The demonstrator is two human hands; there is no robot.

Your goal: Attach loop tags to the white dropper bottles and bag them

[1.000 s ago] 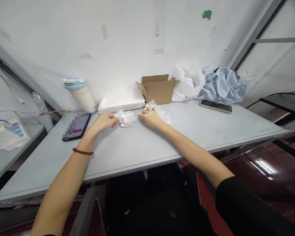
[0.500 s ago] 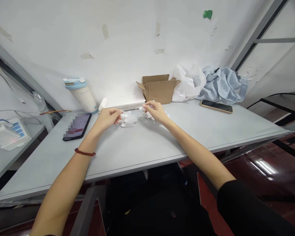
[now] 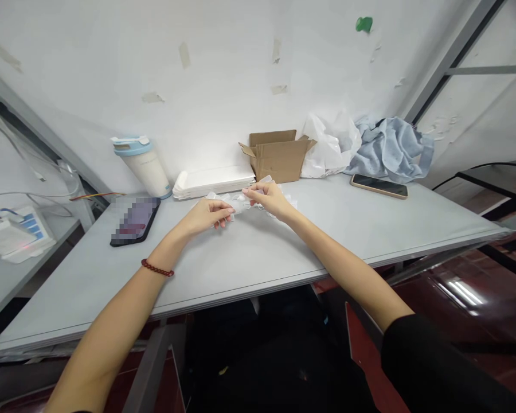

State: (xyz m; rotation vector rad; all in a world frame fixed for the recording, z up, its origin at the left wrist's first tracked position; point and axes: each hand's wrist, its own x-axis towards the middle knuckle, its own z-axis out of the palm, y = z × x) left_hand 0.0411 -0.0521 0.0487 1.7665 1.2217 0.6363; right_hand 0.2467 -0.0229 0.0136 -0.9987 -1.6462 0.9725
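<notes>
Left hand and right hand pinch translucent tags, number unclear, before one box.

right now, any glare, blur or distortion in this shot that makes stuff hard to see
Head view: bright streaks of glare on the dark red floor at right; head view: the left phone is largely pixelated, so its screen is unreadable; head view: the small pale pieces look soft and washed out; head view: the cup leans, probably wide-angle stretch.

Tumbler near black phone; plastic bag beside blue cloth.
</notes>
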